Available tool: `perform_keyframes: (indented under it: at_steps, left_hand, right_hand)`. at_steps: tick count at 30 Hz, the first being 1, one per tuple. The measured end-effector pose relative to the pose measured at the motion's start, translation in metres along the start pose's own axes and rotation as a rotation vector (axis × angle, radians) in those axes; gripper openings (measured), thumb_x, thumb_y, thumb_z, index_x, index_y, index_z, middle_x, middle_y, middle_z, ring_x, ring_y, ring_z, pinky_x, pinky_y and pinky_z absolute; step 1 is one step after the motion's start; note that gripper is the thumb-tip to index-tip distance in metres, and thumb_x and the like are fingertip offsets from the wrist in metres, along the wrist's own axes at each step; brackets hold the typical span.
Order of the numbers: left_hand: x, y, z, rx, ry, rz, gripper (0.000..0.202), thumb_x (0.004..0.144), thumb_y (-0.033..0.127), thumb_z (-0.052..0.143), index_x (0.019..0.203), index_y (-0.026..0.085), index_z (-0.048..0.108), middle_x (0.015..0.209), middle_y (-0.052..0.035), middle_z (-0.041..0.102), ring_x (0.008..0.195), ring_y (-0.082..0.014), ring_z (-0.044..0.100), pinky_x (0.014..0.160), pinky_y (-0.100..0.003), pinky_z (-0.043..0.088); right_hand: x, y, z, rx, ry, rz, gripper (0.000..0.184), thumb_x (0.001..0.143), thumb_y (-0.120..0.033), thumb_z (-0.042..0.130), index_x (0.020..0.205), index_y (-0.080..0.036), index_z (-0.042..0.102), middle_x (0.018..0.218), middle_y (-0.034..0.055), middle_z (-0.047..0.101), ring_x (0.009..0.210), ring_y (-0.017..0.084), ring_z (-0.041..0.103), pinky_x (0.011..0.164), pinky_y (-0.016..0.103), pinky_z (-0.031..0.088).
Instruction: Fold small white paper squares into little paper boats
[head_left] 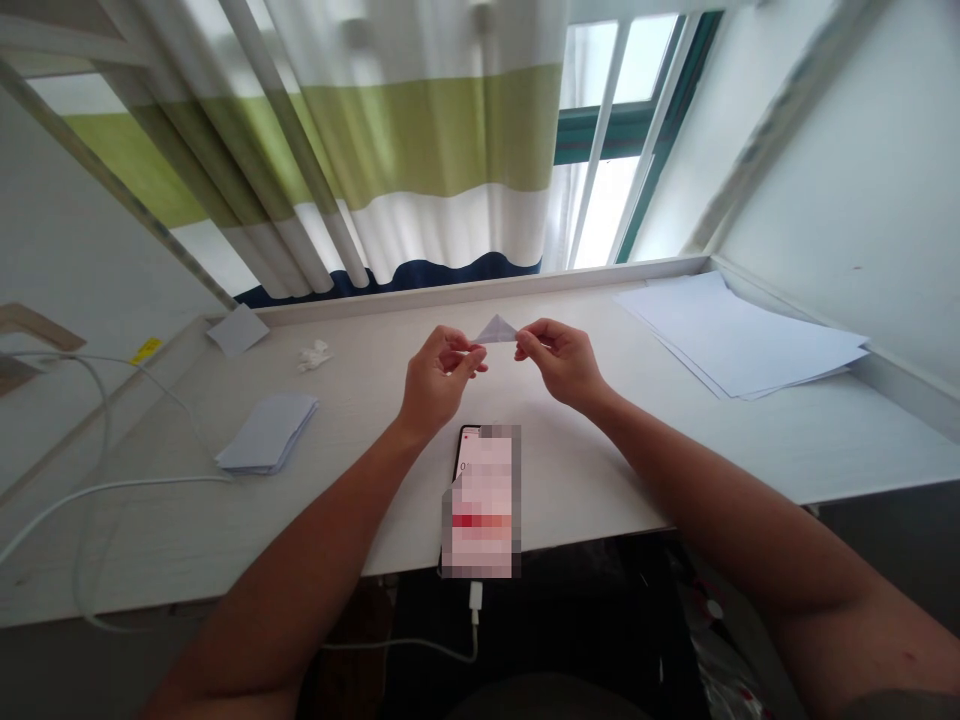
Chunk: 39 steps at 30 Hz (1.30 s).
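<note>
Bare forearms [300,560] angled toward 12 o'clock, where the left hand [439,378] and right hand [562,362] pinched opposite corners of a small pale folded paper triangle [496,330], its long edge running crosswise between them, above the white table [585,480].

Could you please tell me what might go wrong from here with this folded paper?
The folded paper triangle is pinched only at its ends by the left hand and right hand, so it could slip or crease. The phone lies at the edge of the desk with its charging cable hanging down, so a forearm might knock it off.
</note>
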<state>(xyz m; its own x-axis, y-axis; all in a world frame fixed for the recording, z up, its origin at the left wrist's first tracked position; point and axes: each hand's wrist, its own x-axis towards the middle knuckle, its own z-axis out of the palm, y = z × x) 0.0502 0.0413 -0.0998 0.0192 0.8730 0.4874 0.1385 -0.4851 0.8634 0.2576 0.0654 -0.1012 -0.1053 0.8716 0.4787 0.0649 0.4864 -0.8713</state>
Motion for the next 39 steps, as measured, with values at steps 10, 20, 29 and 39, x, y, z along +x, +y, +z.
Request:
perform_keyframes:
  at_steps: [10,20,29,39]
  left_hand:
    - [0.003,0.004,0.002,-0.122,0.087,0.020,0.038,0.084,0.044,0.090,0.100,0.023,0.063,0.091,-0.0012,0.077,0.080,-0.0181,0.079,0.070,-0.030,0.064]
    - [0.002,0.002,0.002,-0.113,0.032,0.001,0.032,0.082,0.041,0.090,0.097,0.021,0.070,0.085,-0.0009,0.075,0.079,-0.0171,0.075,0.073,-0.032,0.064]
    - [0.002,-0.002,-0.005,0.041,-0.058,-0.003,0.024,0.084,0.039,0.088,0.096,0.022,0.077,0.109,-0.0070,0.080,0.105,-0.0222,0.075,0.084,-0.033,0.061]
    - [0.005,-0.001,-0.009,0.042,-0.125,-0.032,0.032,0.086,0.052,0.087,0.089,0.021,0.083,0.109,-0.0101,0.083,0.092,-0.0217,0.076,0.082,-0.035,0.062]
  right_hand:
    - [-0.004,-0.002,0.003,0.047,-0.086,0.011,0.043,0.091,-0.062,0.078,0.087,-0.020,0.072,0.078,0.0043,0.075,0.075,0.019,0.072,0.078,0.040,0.064]
    - [-0.007,-0.005,0.004,0.133,-0.219,0.029,0.042,0.092,-0.060,0.080,0.103,-0.019,0.077,0.078,0.0029,0.077,0.070,0.017,0.073,0.071,0.036,0.065]
    - [-0.005,-0.005,0.003,0.144,-0.191,0.070,0.049,0.087,-0.067,0.082,0.096,-0.019,0.078,0.072,0.0017,0.074,0.062,0.015,0.068,0.062,0.033,0.061]
    - [-0.006,-0.007,0.002,0.095,-0.219,0.045,0.051,0.089,-0.069,0.079,0.096,-0.018,0.077,0.073,0.0026,0.074,0.062,0.015,0.067,0.062,0.033,0.061]
